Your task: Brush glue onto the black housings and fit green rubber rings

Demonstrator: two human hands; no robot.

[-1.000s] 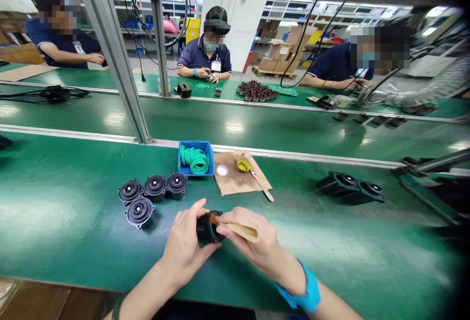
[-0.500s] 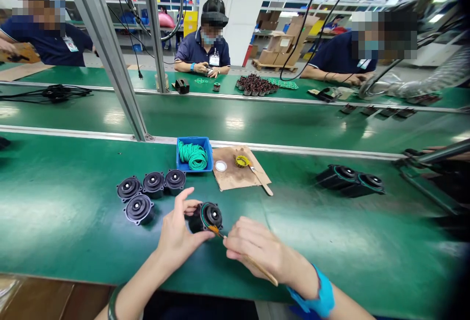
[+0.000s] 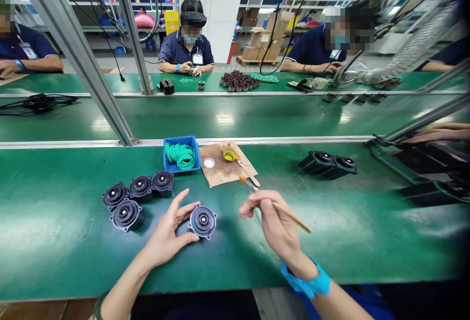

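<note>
Housing (image 3: 203,220) is sitting lightly held by my left hand (image 3: 167,240), perhaps risking a skid if bumped, while my right hand (image 3: 279,227) is gripping the brush (image 3: 294,218).

So one housing (image 3: 203,221) is lower centre of the frame, four others (image 3: 140,186) bunched left, cord (image 3: 179,155) in the bin (image 3: 198,157) behind, cardboard (image 3: 216,176) right of that, two more housings (image 3: 317,165) centre-right.

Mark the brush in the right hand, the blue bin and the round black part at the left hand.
Held brush (image 3: 293,217): head view, on its wooden handle.
Blue bin (image 3: 197,156): head view, on its right wall.
Round black part (image 3: 203,221): head view, on its top face.
</note>
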